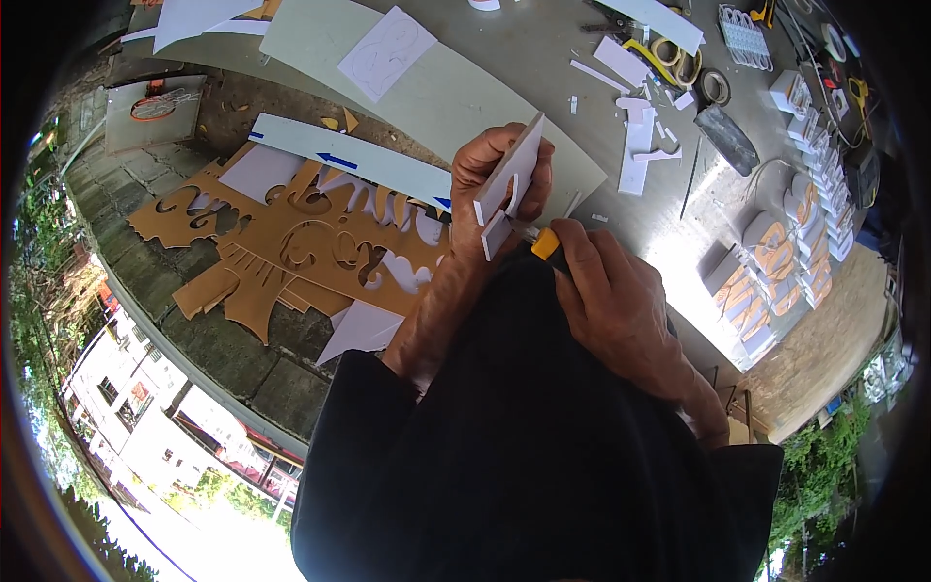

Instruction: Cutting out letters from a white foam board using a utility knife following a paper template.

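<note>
My left hand [472, 179] is closed around a piece of white board [511, 170], thumb and fingers on opposite sides of it. The board is tilted up, and a curved slit runs in from its lower edge. In my right hand [618, 296] is a utility knife [546, 243] with a yellow end, its handle mostly covered by my fingers. The knife's tip is close to the board's lower corner; whether the blade touches it I cannot tell. Both hands are in front of my dark shirt, near the table edge.
A grey table [543, 58] spreads ahead, with a large pale sheet [436, 87] and a paper with a drawn outline [387, 53]. White offcuts [635, 145], tape rolls [715, 87] and a dark block [726, 141] lie beyond. Cut letter shapes [776, 242] stand at right; brown cut-out panels [320, 242] lie left.
</note>
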`<state>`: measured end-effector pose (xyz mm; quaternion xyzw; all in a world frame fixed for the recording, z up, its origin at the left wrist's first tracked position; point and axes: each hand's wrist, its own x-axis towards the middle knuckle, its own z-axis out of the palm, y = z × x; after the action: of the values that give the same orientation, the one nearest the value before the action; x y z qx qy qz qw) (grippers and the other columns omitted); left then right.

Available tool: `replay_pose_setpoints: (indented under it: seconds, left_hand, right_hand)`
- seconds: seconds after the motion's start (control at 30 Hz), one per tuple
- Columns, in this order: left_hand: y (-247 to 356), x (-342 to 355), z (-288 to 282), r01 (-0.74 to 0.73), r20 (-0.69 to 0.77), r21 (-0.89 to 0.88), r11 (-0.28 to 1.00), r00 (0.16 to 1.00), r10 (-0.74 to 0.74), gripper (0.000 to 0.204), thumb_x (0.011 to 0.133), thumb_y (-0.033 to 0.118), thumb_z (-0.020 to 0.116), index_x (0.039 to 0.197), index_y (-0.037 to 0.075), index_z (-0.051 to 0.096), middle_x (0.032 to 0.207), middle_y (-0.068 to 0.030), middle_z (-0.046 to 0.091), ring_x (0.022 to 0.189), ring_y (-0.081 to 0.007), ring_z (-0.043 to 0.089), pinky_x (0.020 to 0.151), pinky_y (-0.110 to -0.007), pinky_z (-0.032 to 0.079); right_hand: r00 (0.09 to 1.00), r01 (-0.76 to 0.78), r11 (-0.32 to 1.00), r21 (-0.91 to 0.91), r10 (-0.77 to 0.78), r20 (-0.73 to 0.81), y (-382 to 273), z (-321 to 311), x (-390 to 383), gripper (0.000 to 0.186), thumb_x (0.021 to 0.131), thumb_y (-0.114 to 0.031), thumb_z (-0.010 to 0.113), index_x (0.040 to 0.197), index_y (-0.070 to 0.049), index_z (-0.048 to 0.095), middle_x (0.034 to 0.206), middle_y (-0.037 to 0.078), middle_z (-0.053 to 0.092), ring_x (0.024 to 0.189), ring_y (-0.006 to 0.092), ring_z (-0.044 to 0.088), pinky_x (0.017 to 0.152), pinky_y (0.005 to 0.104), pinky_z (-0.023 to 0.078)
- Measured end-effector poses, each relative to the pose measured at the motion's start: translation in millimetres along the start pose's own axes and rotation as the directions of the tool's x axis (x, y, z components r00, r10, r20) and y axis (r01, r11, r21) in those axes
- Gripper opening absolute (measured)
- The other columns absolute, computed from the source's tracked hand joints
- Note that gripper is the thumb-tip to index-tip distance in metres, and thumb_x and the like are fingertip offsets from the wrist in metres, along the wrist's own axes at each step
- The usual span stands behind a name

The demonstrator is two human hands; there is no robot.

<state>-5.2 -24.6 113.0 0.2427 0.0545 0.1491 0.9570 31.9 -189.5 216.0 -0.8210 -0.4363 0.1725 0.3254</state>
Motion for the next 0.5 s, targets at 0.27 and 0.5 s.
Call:
replay_pose_setpoints:
  seconds: [0.27, 0.5]
  left_hand:
    - [2.8, -4.9, 8.2, 0.05, -0.178, 0.074, 0.996, 0.983, -0.036, 0.018, 0.103, 0.015, 0.065, 0.11, -0.001, 0.071, 0.093, -0.011, 0.073, 0.059, -0.0069, 0.059, 0.047, -0.02, 0.046]
    - [5.7, -2.9, 10.9, 0.075, -0.182, 0.101, 0.992, 0.982, -0.056, 0.02, 0.104, 0.017, 0.065, 0.109, -0.001, 0.071, 0.091, -0.0109, 0.073, 0.062, -0.0062, 0.059, 0.049, -0.018, 0.044]
  right_hand:
    - [0.999, 0.025, 0.994, -0.111, -0.028, -0.024, 2.3, 2.7, 1.2, 0.046, 0.088, -0.005, 0.071, 0.129, 0.007, 0.057, 0.089, 0.009, 0.056, 0.078, 0.0217, 0.063, 0.065, 0.0339, 0.053]
    - [0.999, -0.03, 0.998, -0.054, 0.029, -0.013, 0.8, -0.1, 0.4, 0.042, 0.091, -0.009, 0.07, 0.128, 0.006, 0.057, 0.091, 0.011, 0.059, 0.078, 0.025, 0.066, 0.065, 0.037, 0.054]
